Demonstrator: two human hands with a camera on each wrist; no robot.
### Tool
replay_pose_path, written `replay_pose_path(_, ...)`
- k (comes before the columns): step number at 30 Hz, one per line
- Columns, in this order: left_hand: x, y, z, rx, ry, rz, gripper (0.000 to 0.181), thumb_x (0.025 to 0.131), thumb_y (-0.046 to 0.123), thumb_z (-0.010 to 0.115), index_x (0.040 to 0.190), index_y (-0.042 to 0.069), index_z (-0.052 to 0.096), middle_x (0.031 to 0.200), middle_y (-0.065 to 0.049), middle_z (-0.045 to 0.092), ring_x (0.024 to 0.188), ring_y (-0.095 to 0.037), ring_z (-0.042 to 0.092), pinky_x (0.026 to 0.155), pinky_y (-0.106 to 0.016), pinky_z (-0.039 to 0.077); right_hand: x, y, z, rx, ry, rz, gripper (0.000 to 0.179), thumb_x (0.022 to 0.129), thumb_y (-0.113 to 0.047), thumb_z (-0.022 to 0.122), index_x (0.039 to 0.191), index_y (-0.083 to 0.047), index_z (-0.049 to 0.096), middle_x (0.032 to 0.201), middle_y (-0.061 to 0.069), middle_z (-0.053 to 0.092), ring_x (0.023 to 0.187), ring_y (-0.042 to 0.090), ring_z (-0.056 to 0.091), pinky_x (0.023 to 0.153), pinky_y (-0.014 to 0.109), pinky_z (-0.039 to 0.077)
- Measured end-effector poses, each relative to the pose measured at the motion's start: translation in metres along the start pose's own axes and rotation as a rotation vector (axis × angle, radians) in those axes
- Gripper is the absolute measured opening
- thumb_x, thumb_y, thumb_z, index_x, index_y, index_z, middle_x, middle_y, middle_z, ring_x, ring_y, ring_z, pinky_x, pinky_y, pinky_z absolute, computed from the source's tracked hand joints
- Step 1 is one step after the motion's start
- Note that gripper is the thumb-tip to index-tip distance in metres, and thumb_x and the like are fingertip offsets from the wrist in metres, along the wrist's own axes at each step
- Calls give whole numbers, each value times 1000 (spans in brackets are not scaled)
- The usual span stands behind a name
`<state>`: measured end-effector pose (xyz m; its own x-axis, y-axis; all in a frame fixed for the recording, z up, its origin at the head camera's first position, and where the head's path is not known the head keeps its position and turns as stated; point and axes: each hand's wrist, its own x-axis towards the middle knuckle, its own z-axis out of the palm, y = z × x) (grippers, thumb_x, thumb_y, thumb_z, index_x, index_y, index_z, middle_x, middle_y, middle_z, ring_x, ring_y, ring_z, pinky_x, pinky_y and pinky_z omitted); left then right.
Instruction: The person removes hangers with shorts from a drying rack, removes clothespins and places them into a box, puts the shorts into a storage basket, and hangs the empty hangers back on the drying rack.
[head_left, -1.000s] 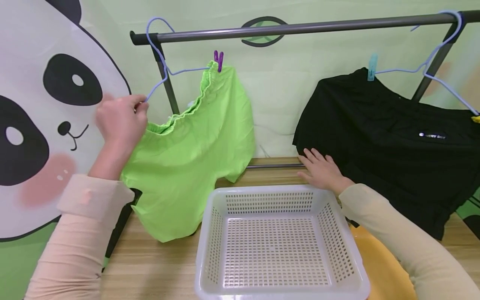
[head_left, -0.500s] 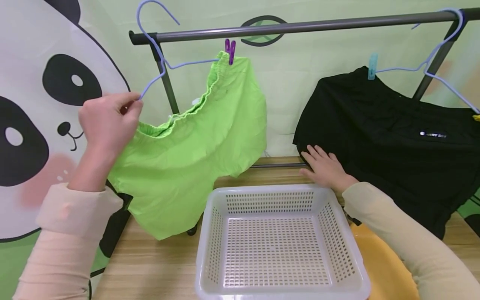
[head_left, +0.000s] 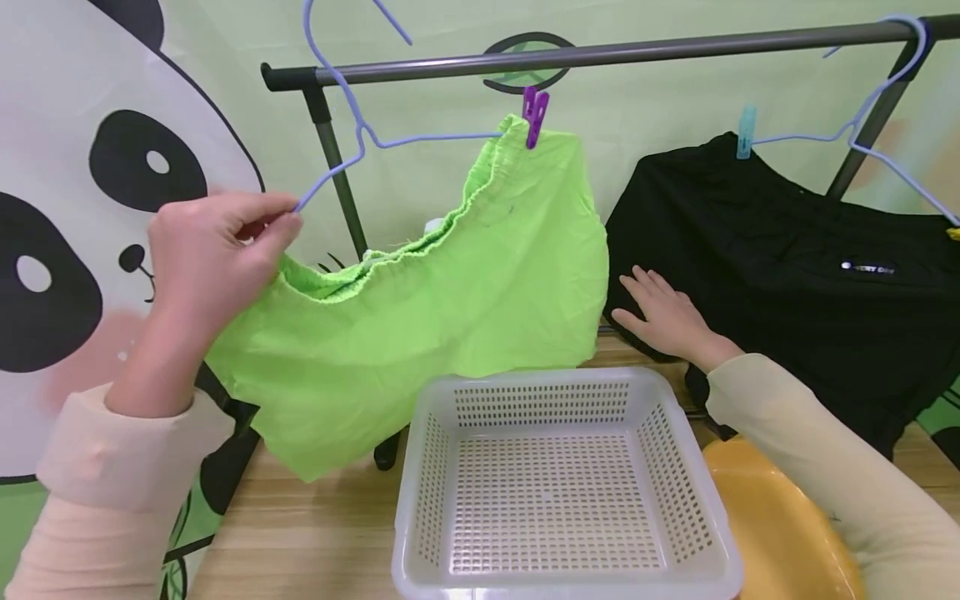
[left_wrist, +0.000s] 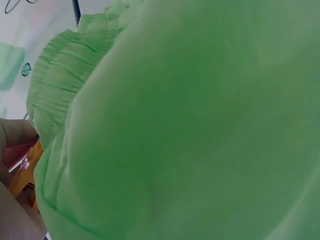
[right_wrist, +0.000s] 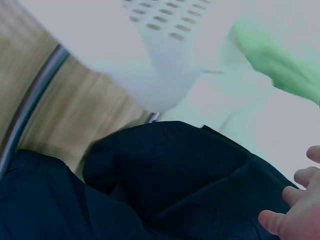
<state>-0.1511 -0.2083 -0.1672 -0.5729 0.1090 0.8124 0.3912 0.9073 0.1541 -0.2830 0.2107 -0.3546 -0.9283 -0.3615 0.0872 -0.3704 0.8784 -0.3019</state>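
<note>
My left hand [head_left: 217,254] pinches the left end of a blue wire hanger [head_left: 360,125], from which light green shorts [head_left: 427,325] hang by the elastic waistband. A purple clothespin [head_left: 534,117] clips the waistband at the hanger's other end. In the left wrist view an orange clothespin [left_wrist: 26,172] shows between my fingers, beside the gathered waistband. The hanger's hook overlaps the rail in the head view, its top cut off by the frame. My right hand [head_left: 671,317] is spread, with nothing in its grasp, at the left edge of black shorts [head_left: 757,250] on a second hanger.
A dark metal rail [head_left: 600,57] crosses the back, bearing the second blue hanger [head_left: 813,140] with a light blue clothespin [head_left: 746,132]. A white perforated basket [head_left: 551,500] stands on the wooden table [head_left: 300,533]. An orange basin [head_left: 783,517] lies to its right.
My left hand has lowered and drawn nearer; the hanger's hook has come up off the rail, and the green shorts have swung right. My right hand has shifted slightly right and up, still spread.
</note>
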Motion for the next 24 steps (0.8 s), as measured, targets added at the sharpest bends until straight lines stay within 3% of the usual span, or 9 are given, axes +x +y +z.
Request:
replay_pose_path(8,-4,17,-5,-81,-9,130,10,76,11,65,81,11,73,64,-4,67,61,27,34,51,-6,26,-8,-2,-27,209,81,-6,66,92,-44,37,141,-6,16,148,17,7,135,35,6,105,55,10)
replay_pose_path(13,-8,28,-5,-97,-19,206,9,74,9,67,80,12,74,67,-2,69,57,3,56,53,-5,32,-17,-9,-45,363,187,-30,61,93,-39,37,141,-6,17,148,15,9,135,32,8,106,53,10)
replay_pose_path(15,-10,32,-5,-100,-31,232,9,73,8,68,80,11,73,66,-1,68,55,-9,59,52,-7,33,-22,-13,-51,423,238,-27,58,94,-38,37,141,-9,19,148,12,11,135,32,11,105,54,13)
replay_pose_path(17,-13,36,-4,-114,-44,251,10,72,7,68,79,11,73,65,-1,68,53,-13,59,50,-11,34,-29,-18,-57,476,297,-25,55,94,-36,37,141,-11,21,148,11,16,130,33,24,103,53,21)
replay_pose_path(19,-16,38,-3,-132,-59,271,10,71,7,69,80,10,73,64,-1,67,52,-12,58,49,-14,34,-35,-23,-63,525,358,-45,52,94,-31,38,140,-11,24,146,11,22,120,23,41,102,39,31)
replay_pose_path(21,-18,40,0,-151,-77,299,10,71,6,69,80,9,73,64,-1,67,52,-11,58,49,-16,37,-40,-28,-68,576,418,-95,48,94,-24,41,138,-8,29,142,14,29,108,10,49,95,23,38)
replay_pose_path(24,-22,41,5,-169,-108,329,10,71,6,70,80,8,73,66,-1,68,53,-10,59,48,-18,41,-48,-30,-74,670,463,-201,44,91,-8,45,134,-6,37,136,8,40,101,-6,47,83,6,38)
